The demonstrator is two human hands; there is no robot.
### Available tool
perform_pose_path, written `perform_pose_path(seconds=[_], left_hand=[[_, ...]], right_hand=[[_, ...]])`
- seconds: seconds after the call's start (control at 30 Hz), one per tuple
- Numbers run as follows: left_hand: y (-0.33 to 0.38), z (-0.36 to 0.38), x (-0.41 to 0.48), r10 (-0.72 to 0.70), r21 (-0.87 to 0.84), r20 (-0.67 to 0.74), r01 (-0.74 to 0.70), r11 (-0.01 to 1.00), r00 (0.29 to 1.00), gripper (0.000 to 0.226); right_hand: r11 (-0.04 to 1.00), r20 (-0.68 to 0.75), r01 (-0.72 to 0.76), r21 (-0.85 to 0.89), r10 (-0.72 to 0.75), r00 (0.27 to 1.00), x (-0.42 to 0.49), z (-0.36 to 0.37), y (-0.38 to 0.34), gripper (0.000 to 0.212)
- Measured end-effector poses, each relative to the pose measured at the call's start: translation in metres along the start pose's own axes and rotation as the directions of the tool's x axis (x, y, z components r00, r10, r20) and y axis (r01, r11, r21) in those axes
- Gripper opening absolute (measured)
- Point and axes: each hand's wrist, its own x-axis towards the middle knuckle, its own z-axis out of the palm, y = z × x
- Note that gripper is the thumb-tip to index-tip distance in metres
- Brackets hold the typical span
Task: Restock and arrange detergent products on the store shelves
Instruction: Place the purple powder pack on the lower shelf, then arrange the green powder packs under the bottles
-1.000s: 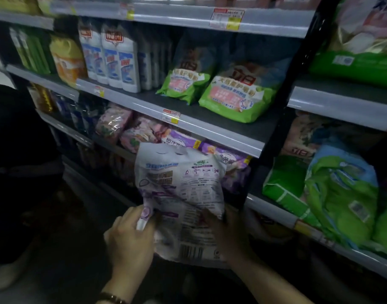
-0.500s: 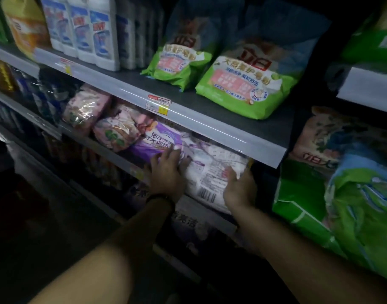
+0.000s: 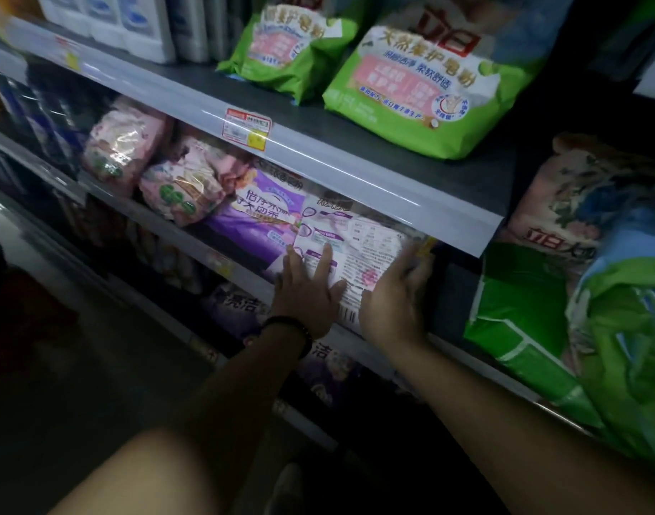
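Now shelved rather than carried, the white-and-purple plastic detergent bag (image 3: pixel 359 247) lies at the grey metal shelf's (image 3: pixel 162 228) right end, left hand (image 3: pixel 306 295) and right hand (image 3: pixel 394 299) pressing flat.

Head camera, single wide-angle view: worn high, faces forward and down onto shelf unit (image 3: pixel 355 176), near its front edges, frame tilted

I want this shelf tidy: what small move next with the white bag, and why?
Probably push the white bag deeper: its barcode end seems to overhang the shelf lip, your left hand lies flat on it, and your right hand is at its right edge.
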Motion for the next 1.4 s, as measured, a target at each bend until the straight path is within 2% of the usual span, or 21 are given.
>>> perform_pose_path(seconds=[0.03, 0.1, 0.17, 0.23, 0.3, 0.37, 0.43, 0.53, 0.63, 0.7, 0.83, 0.93, 1.13, 1.27, 1.4], left_hand=[[-0.004, -0.004, 0.003, 0.004, -0.024, 0.051, -0.003, 1.0, 0.999, 0.084], [-0.005, -0.017, 0.006, 0.002, -0.06, 0.181, 0.009, 0.998, 0.983, 0.081], [0.006, -0.034, 0.0, 0.002, -0.063, 0.258, 0.014, 0.998, 0.966, 0.064], [0.022, -0.046, -0.012, -0.024, -0.051, 0.268, 0.038, 0.998, 0.963, 0.061], [0.038, -0.054, -0.031, -0.025, -0.062, 0.249, 0.042, 0.997, 0.968, 0.067], [0.053, -0.058, -0.051, 0.005, -0.08, 0.231, 0.014, 0.997, 0.973, 0.065], [0.073, -0.064, -0.069, 0.054, -0.103, 0.235, -0.031, 0.994, 0.971, 0.062], [0.108, -0.081, -0.095, 0.133, -0.147, 0.26, -0.097, 0.984, 0.956, 0.054], [0.144, -0.1, -0.126, 0.214, -0.168, 0.246, -0.176, 0.97, 0.945, 0.077], [0.164, -0.109, -0.146, 0.228, -0.168, 0.237, -0.192, 0.967, 0.944, 0.077], [0.207, -0.125, -0.186, 0.257, -0.186, 0.194, -0.221, 0.957, 0.947, 0.045], [0.247, -0.129, -0.209, 0.334, -0.229, 0.215, -0.285, 0.931, 0.918, 0.037], [0.332, -0.12, -0.244, 0.48, -0.283, 0.261, -0.409, 0.868, 0.838, 0.036], [0.379, -0.103, -0.256, 0.551, -0.307, 0.272, -0.471, 0.827, 0.789, 0.036], [0.418, -0.079, -0.258, 0.588, -0.327, 0.273, -0.501, 0.801, 0.761, 0.062]], right_hand=[[0.989, -0.005, 0.112, -0.099, -0.113, 0.994, -0.012, -0.003, 0.003, 0.099], [0.944, 0.097, 0.259, -0.207, -0.243, 0.965, -0.04, -0.011, 0.01, 0.098], [0.914, 0.225, 0.351, -0.202, -0.306, 0.925, -0.06, -0.023, 0.02, 0.094], [0.909, 0.311, 0.393, -0.14, -0.336, 0.889, -0.071, -0.037, 0.033, 0.086], [0.925, 0.344, 0.378, -0.02, -0.349, 0.872, -0.078, -0.058, 0.041, 0.074], [0.934, 0.358, 0.353, 0.062, -0.351, 0.866, -0.085, -0.082, 0.045, 0.077], [0.93, 0.342, 0.357, 0.083, -0.363, 0.867, -0.091, -0.104, 0.051, 0.063], [0.931, 0.293, 0.344, 0.121, -0.365, 0.884, -0.098, -0.146, 0.062, 0.056], [0.938, 0.227, 0.329, 0.111, -0.347, 0.91, -0.108, -0.19, 0.078, 0.052], [0.941, 0.19, 0.324, 0.099, -0.338, 0.922, -0.118, -0.218, 0.093, 0.05], [0.951, 0.14, 0.274, 0.141, -0.293, 0.946, -0.15, -0.27, 0.125, 0.044], [0.964, 0.132, 0.206, 0.165, -0.229, 0.965, -0.178, -0.298, 0.152, 0.046], [0.974, 0.079, -0.052, 0.219, 0.036, 0.996, -0.212, -0.35, 0.224, 0.049], [0.943, 0.002, -0.201, 0.265, 0.208, 0.978, -0.215, -0.379, 0.277, 0.041], [0.834, -0.053, -0.335, 0.439, 0.396, 0.917, -0.214, -0.402, 0.323, 0.04]])
